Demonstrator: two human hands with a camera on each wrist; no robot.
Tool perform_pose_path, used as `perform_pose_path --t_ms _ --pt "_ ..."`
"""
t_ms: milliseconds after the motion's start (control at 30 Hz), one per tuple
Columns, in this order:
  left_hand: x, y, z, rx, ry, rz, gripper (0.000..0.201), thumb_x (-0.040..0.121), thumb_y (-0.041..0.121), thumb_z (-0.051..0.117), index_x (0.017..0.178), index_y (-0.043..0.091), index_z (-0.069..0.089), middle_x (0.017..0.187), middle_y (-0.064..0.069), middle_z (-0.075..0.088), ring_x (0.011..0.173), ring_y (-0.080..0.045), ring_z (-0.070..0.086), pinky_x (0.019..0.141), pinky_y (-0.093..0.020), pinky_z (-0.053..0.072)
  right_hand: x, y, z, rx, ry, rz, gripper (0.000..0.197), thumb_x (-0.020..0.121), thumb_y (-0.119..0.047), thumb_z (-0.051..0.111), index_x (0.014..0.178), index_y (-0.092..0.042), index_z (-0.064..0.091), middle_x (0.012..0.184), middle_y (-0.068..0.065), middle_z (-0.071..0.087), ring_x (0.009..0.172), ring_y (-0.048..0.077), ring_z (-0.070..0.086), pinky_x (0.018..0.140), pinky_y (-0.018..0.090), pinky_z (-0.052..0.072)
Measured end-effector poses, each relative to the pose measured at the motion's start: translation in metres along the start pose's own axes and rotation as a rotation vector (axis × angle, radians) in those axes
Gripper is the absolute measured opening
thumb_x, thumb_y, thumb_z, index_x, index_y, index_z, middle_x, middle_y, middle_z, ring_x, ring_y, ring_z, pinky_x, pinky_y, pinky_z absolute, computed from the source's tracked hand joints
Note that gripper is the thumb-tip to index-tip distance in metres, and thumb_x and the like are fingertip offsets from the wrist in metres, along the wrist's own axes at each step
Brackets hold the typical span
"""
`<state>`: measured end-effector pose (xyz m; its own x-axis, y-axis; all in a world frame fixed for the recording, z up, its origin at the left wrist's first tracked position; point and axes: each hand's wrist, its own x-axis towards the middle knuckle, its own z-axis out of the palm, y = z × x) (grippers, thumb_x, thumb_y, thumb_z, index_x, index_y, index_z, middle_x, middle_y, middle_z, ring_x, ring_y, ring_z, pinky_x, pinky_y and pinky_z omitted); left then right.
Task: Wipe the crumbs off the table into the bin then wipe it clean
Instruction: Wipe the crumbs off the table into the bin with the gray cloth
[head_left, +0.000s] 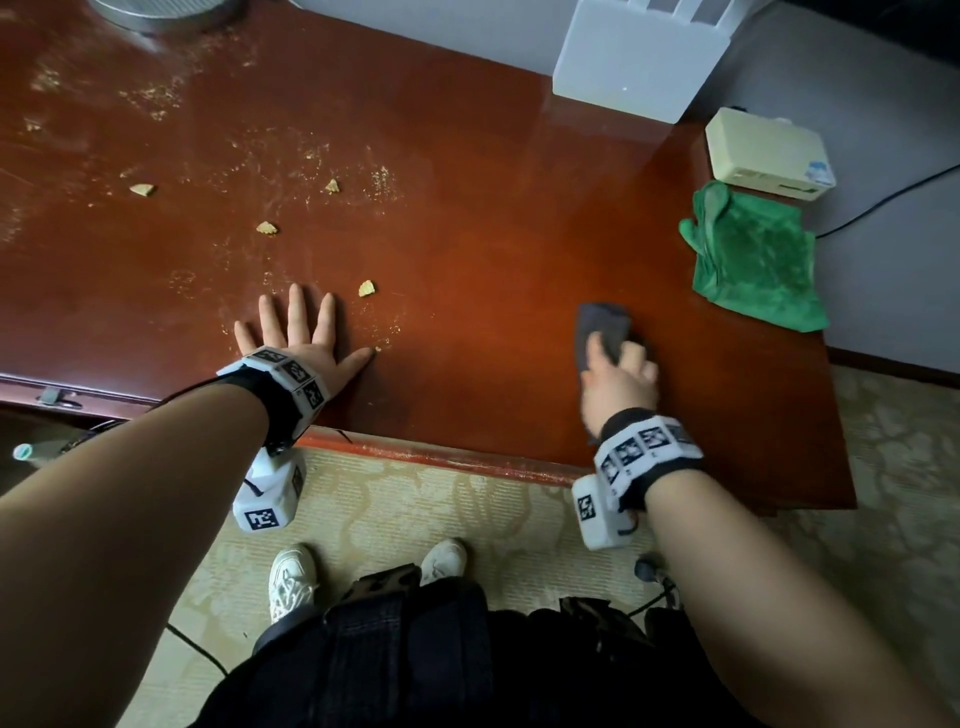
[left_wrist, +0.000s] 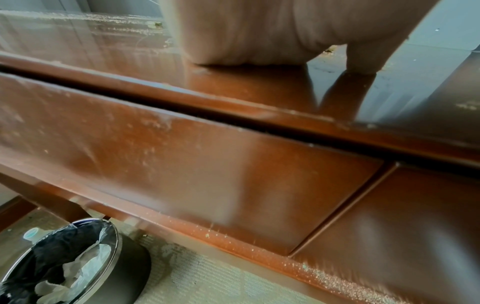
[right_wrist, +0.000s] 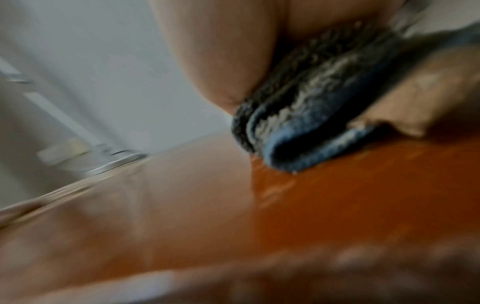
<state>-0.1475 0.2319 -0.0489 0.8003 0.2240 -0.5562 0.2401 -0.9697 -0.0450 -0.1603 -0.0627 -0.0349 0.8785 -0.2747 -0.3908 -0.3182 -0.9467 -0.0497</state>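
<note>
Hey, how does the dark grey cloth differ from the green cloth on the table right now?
The dark grey folded cloth is gripped by the right hand and pressed on the red-brown wooden table; the green cloth lies untouched. The grey one is a compact fold near the front edge; the green one is larger, rumpled and spread near the right edge, beside a cream box. Both are fuzzy and rest on the tabletop.

table (head_left: 493, 218): glossy red-brown wood, dusty toward 10 o'clock | crumbs (head_left: 266, 227): several pale chunks plus fine scatter, spread from centre to 10 o'clock | grey cloth (head_left: 605, 327): folded, pressed flat on the tabletop at 4 o'clock | bin (left_wrist: 78, 265): round, chrome-rimmed, black-lined, stood on the carpet below the table edge
</note>
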Motion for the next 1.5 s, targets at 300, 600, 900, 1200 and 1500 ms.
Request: perform_pose_path --t_ms 300,600,900,1200,1500 --pt "-0.005 0.002 0.003 -0.011 0.008 0.021 0.076 0.087 0.07 0.013 0.147 0.033 -0.015 0.155 0.001 -0.023 0.142 -0.03 -0.018 0.114 -0.053 -0.005 -0.01 -0.003 0.007 0.071 0.024 -0.183 0.055 0.097 -0.009 0.035 0.145 -0.032 0.024 0.149 0.011 0.018 0.128 0.036 0.027 0.104 0.04 0.031" --pt "-0.014 0.005 -0.001 -0.059 0.044 0.071 0.077 0.091 0.063 0.023 0.148 0.028 -0.014 0.155 -0.006 -0.022 0.142 -0.03 -0.018 0.116 -0.051 -0.005 -0.049 -0.031 0.028 0.059 -0.154 -0.472 0.054 0.096 -0.008 0.032 0.145 -0.032 0.025 0.15 0.006 0.016 0.131 0.032 0.023 0.105 0.039 0.031" --pt "-0.034 0.095 -0.001 0.224 0.059 0.453 0.083 0.09 0.064 0.03 0.147 0.028 -0.018 0.152 -0.007 -0.028 0.14 -0.029 -0.027 0.115 -0.046 -0.012 0.004 0.132 -0.042 0.383 0.154 0.452 0.046 0.099 -0.019 0.037 0.145 -0.022 0.031 0.149 0.015 0.021 0.134 0.034 0.028 0.109 0.037 0.026" --pt "-0.027 0.168 0.009 0.219 -0.016 0.441 0.086 0.085 0.071 0.028 0.146 0.032 -0.018 0.153 -0.004 -0.027 0.141 -0.028 -0.023 0.114 -0.048 -0.01 0.061 0.191 -0.07 0.165 -0.116 0.663 0.071 0.095 -0.01 0.039 0.15 -0.023 -0.005 0.155 0.019 0.005 0.141 0.039 0.015 0.111 0.051 0.027" --pt "-0.026 0.173 0.008 0.26 -0.072 0.405 0.087 0.084 0.073 0.024 0.145 0.031 -0.021 0.152 -0.005 -0.031 0.14 -0.03 -0.026 0.113 -0.051 -0.01 0.075 0.149 -0.062 0.208 -0.105 0.463 0.067 0.092 -0.014 0.045 0.146 -0.042 0.017 0.144 0.007 0.013 0.131 0.034 0.022 0.108 0.051 0.027"
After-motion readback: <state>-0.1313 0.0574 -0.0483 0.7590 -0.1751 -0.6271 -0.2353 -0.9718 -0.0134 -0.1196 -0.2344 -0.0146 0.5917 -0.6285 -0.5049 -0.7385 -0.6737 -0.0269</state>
